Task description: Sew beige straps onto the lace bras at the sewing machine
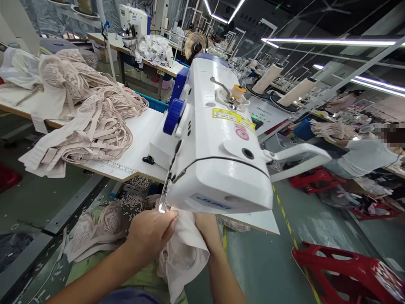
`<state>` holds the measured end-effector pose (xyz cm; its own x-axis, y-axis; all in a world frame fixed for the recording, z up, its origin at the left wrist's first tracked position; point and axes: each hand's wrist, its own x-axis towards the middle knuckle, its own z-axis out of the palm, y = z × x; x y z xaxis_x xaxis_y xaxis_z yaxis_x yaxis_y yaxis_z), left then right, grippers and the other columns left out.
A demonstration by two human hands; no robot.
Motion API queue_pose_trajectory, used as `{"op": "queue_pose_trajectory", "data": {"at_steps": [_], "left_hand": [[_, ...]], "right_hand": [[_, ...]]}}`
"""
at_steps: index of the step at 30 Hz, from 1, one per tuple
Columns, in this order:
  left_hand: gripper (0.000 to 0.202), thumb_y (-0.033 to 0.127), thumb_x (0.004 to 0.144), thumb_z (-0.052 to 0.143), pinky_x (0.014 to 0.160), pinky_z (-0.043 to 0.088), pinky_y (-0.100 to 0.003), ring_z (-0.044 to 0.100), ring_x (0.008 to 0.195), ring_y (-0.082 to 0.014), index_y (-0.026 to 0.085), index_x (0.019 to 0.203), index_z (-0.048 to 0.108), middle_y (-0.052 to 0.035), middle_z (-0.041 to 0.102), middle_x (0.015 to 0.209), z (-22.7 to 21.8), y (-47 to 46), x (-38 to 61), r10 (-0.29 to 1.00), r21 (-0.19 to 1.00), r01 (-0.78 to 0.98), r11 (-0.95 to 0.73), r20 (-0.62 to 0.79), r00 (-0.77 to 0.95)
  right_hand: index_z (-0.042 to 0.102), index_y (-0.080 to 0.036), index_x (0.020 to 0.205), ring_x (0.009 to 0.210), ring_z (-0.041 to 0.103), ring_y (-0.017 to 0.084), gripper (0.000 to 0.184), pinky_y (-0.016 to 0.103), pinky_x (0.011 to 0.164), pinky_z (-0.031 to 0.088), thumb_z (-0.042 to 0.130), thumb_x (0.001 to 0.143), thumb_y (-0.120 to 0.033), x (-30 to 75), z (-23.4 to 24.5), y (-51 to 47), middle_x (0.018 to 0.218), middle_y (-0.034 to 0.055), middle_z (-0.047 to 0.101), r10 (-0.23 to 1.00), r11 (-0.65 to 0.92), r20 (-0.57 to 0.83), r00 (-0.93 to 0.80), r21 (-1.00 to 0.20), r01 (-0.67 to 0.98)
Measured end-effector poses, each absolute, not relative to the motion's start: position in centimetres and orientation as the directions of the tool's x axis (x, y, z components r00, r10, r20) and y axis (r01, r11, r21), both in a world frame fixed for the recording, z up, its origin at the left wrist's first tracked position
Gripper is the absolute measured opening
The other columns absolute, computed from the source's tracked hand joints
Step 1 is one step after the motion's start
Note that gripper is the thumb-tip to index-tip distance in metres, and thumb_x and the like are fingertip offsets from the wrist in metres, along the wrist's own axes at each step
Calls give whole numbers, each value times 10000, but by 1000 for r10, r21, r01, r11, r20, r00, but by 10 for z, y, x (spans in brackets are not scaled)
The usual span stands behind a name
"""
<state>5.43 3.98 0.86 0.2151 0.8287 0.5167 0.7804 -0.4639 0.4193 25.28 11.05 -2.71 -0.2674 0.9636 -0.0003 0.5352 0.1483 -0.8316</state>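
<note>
A white sewing machine (218,139) stands on the white table (142,131) in front of me. Under its head, my left hand (152,232) is closed on a piece of pale pink-white fabric (186,253) that hangs down over the table's near edge. My right hand (204,223) reaches under the machine head beside the same fabric; only the wrist and forearm show, the fingers are hidden. The needle area is hidden by the machine.
A heap of beige lace bras (91,114) lies on the table to the left. More bras (98,228) lie below on my lap side. Red plastic stools (341,266) stand on the right. Another person (363,156) sits at the far right.
</note>
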Motion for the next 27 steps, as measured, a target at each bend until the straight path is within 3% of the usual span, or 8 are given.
{"op": "queue_pose_trajectory", "data": {"at_steps": [4, 7, 10, 14, 17, 19, 22, 27], "left_hand": [[195, 234, 970, 470, 570, 440, -240, 679, 625, -137, 180, 1025, 649, -2, 730, 736, 11, 42, 43, 801, 434, 734, -522, 544, 249], [185, 248, 975, 481, 580, 451, -230, 682, 640, -138, 179, 1012, 649, -7, 733, 754, 15, 44, 30, 758, 379, 696, -609, 538, 370], [183, 249, 975, 482, 513, 389, -238, 601, 533, -132, 196, 981, 656, 24, 661, 627, 19, 43, 18, 718, 309, 669, -676, 483, 502], [153, 247, 949, 528, 552, 378, -253, 575, 569, -139, 195, 1061, 619, 23, 637, 651, 23, 30, 11, 721, 307, 662, -684, 420, 551], [385, 415, 886, 609, 663, 433, -301, 623, 724, -190, 168, 1177, 565, -29, 685, 796, 21, 16, 15, 751, 328, 676, -660, 293, 591], [375, 435, 874, 610, 701, 435, -337, 609, 737, -210, 158, 1125, 584, -38, 677, 786, 15, 8, 19, 720, 283, 662, -694, 276, 637], [95, 232, 906, 537, 633, 384, -328, 526, 611, -182, 181, 881, 614, -6, 610, 638, 5, 3, 20, 666, 186, 652, -735, 377, 643], [184, 110, 901, 473, 588, 338, -309, 439, 548, -159, 179, 782, 595, 3, 543, 559, 7, 1, 13, 634, 164, 657, -735, 509, 582]], "right_hand": [[678, -234, 1126, 1025, 639, 256, 409, 375, 947, 479, 548, 876, -531, 237, -26, 80, 1023, 61, 735, 961, -247, -242, -132, -968, -30], [628, -244, 1195, 813, 661, 215, 550, 330, 763, 527, 568, 836, -656, 228, -37, 54, 927, 48, 726, 878, -470, -370, -303, -782, -409], [598, -250, 1219, 603, 588, 145, 542, 253, 579, 483, 635, 820, -614, 224, -50, 34, 781, 8, 681, 860, -509, -368, -354, -667, -543], [673, -221, 970, 570, 535, 100, 309, 206, 548, 448, 737, 793, -466, 221, -54, 13, 711, -21, 624, 940, -340, -306, -150, -815, -470], [693, -219, 894, 762, 626, 152, 151, 262, 696, 514, 703, 843, -360, 220, -47, -7, 826, 14, 661, 997, 81, 82, 0, -986, -144], [704, -236, 934, 827, 651, 177, 76, 299, 734, 532, 671, 869, -257, 220, -43, -20, 883, 27, 678, 908, 419, 415, -57, -901, 112], [709, -238, 1006, 823, 668, 184, 202, 317, 734, 557, 698, 829, -142, 220, -40, -33, 866, 27, 691, 650, 751, 739, -178, -587, 303], [724, -195, 1017, 838, 674, 185, 225, 307, 735, 582, 702, 815, -98, 217, -39, -41, 792, 35, 695, 527, 837, 815, -243, -447, 315]]}}
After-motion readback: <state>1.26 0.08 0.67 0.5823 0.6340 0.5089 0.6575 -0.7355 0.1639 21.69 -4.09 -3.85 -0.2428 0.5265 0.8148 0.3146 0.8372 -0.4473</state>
